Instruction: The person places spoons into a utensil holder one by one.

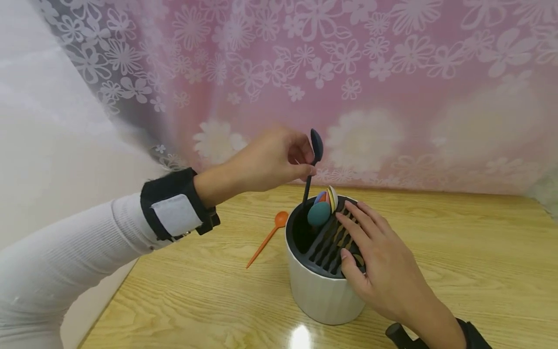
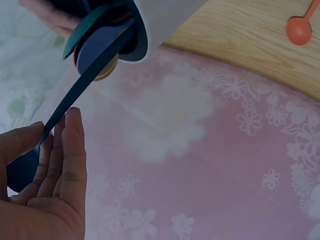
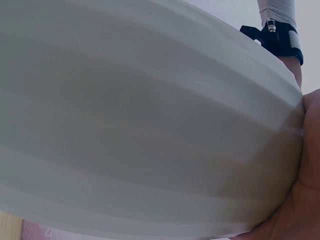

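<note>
My left hand point(image 1: 272, 160) pinches a dark blue spoon point(image 1: 317, 145) just below its bowl, between thumb and fingers. The spoon stands bowl up, and its handle runs down into the open compartment of a white ribbed utensil holder point(image 1: 322, 303); the lower end is hidden inside. Beside it in the holder, a teal spoon point(image 1: 319, 214) leans in front of several other coloured ones. Across the slotted black top point(image 1: 327, 249) lies my right hand point(image 1: 388, 261), fingers extended, with the palm against the holder's outer wall point(image 3: 150, 120) in the right wrist view.
An orange spoon point(image 1: 281, 219) lies on the wooden table point(image 1: 196, 300) to the left of the holder. Behind the table's back edge hangs a pink flowered curtain point(image 1: 270, 63). A white surface point(image 1: 52, 135) fills the left side.
</note>
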Available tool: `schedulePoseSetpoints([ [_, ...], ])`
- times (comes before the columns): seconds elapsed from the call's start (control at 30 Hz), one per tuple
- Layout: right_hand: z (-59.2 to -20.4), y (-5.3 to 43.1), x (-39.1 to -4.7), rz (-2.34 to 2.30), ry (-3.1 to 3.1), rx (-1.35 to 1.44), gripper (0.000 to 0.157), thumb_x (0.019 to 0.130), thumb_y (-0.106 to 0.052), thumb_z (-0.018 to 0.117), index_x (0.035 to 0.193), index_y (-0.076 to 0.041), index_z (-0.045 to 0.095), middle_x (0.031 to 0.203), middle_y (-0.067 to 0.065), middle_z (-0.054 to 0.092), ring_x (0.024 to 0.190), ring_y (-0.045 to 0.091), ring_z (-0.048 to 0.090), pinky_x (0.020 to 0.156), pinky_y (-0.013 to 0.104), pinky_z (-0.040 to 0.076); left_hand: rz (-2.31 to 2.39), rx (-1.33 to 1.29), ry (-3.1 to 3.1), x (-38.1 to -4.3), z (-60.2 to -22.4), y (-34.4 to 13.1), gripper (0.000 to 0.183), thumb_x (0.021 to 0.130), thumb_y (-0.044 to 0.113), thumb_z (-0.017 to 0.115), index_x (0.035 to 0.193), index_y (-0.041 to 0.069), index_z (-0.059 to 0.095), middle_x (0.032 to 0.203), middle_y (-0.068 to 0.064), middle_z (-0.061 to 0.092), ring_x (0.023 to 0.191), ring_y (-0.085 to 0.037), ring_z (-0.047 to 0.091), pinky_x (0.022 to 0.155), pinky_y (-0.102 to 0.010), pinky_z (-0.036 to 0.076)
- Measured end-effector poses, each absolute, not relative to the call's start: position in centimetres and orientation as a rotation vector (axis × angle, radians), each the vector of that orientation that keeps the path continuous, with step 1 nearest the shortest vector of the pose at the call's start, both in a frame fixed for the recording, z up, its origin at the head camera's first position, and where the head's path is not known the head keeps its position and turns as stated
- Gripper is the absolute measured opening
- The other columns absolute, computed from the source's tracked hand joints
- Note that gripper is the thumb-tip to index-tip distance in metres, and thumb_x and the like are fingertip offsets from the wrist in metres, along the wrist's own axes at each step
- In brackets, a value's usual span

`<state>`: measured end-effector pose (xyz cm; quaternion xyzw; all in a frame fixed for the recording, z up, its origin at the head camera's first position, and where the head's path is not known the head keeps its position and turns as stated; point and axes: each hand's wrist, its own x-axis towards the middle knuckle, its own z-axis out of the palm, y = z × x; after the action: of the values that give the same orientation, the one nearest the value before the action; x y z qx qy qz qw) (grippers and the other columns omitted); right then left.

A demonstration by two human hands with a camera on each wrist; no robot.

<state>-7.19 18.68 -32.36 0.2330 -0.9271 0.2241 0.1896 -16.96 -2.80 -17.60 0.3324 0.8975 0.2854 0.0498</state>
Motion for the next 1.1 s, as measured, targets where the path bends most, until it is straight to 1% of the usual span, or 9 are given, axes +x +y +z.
schedulePoseSetpoints([
  [0.1, -32.4, 18.7, -7.2, 0.631, -2.606, 0.648, 0.051, 0.093, -0.019, 0.056, 0.142, -0.010, 0.055, 0.157, 0.010, 0.040, 0.145, 0.032, 0.034, 0.106, 0.057, 0.038, 0.797, 1.004, 2.728, -17.2, -17.9, -2.4, 0.009, 0.092, 0.010, 0.072, 0.095, 0.003, 0.067, 0.089, -0.005, 0.072, 0.087, -0.015, 0.069, 0.081, -0.028, 0.054],
  [0.27, -32.4, 18.7, -7.1, 0.631, -2.615, 0.643, 0.050, 0.093, -0.019, 0.056, 0.142, -0.010, 0.055, 0.157, 0.010, 0.040, 0.145, 0.032, 0.033, 0.106, 0.057, 0.037, 0.640, 0.976, 2.735, -17.6, -18.6, -1.7, 0.008, 0.090, 0.012, 0.074, 0.088, 0.006, 0.070, 0.088, -0.004, 0.071, 0.090, -0.017, 0.067, 0.083, -0.030, 0.052],
  [0.33, -32.4, 18.7, -7.1, 0.632, -2.613, 0.643, 0.050, 0.093, -0.019, 0.056, 0.142, -0.010, 0.056, 0.157, 0.011, 0.041, 0.145, 0.032, 0.034, 0.106, 0.057, 0.037, 0.574, 0.958, 2.733, -17.8, -18.8, -1.5, 0.008, 0.089, 0.013, 0.076, 0.086, 0.006, 0.072, 0.087, -0.004, 0.072, 0.089, -0.018, 0.066, 0.082, -0.030, 0.051],
  [0.5, -32.4, 18.6, -7.1, 0.635, -2.604, 0.651, 0.050, 0.093, -0.019, 0.056, 0.142, -0.010, 0.056, 0.156, 0.011, 0.041, 0.144, 0.033, 0.034, 0.106, 0.057, 0.038, 0.483, 0.938, 2.709, -17.8, -19.5, -1.1, 0.008, 0.087, 0.012, 0.078, 0.088, 0.005, 0.074, 0.086, -0.005, 0.072, 0.084, -0.019, 0.066, 0.079, -0.029, 0.052],
  [0.63, -32.4, 18.6, -7.2, 0.635, -2.603, 0.655, 0.050, 0.093, -0.019, 0.056, 0.142, -0.010, 0.055, 0.156, 0.011, 0.041, 0.144, 0.033, 0.034, 0.106, 0.056, 0.038, 0.464, 0.933, 2.696, -17.9, -20.1, -1.2, 0.007, 0.088, 0.011, 0.076, 0.088, 0.005, 0.073, 0.085, -0.005, 0.070, 0.083, -0.019, 0.065, 0.079, -0.028, 0.052],
  [0.77, -32.4, 18.6, -7.2, 0.631, -2.602, 0.654, 0.050, 0.093, -0.019, 0.056, 0.142, -0.010, 0.056, 0.156, 0.011, 0.041, 0.145, 0.033, 0.034, 0.107, 0.056, 0.038, 0.452, 0.918, 2.689, -17.8, -20.5, -1.5, 0.008, 0.089, 0.012, 0.075, 0.085, 0.005, 0.074, 0.082, -0.004, 0.071, 0.079, -0.018, 0.063, 0.074, -0.027, 0.052],
  [0.87, -32.4, 18.6, -7.2, 0.632, -2.608, 0.651, 0.050, 0.093, -0.020, 0.056, 0.142, -0.010, 0.055, 0.156, 0.011, 0.041, 0.145, 0.033, 0.034, 0.107, 0.057, 0.038, 0.448, 0.906, 2.696, -17.8, -20.7, -1.8, 0.009, 0.089, 0.014, 0.077, 0.085, 0.006, 0.075, 0.084, -0.003, 0.072, 0.079, -0.017, 0.062, 0.073, -0.027, 0.052],
  [1.1, -32.4, 18.7, -7.2, 0.638, -2.613, 0.646, 0.050, 0.093, -0.019, 0.056, 0.142, -0.009, 0.055, 0.156, 0.011, 0.042, 0.145, 0.033, 0.034, 0.107, 0.057, 0.037, 0.496, 0.886, 2.703, -17.9, -20.9, -2.4, 0.009, 0.088, 0.014, 0.078, 0.088, 0.005, 0.074, 0.091, -0.005, 0.072, 0.085, -0.020, 0.063, 0.077, -0.030, 0.052],
])
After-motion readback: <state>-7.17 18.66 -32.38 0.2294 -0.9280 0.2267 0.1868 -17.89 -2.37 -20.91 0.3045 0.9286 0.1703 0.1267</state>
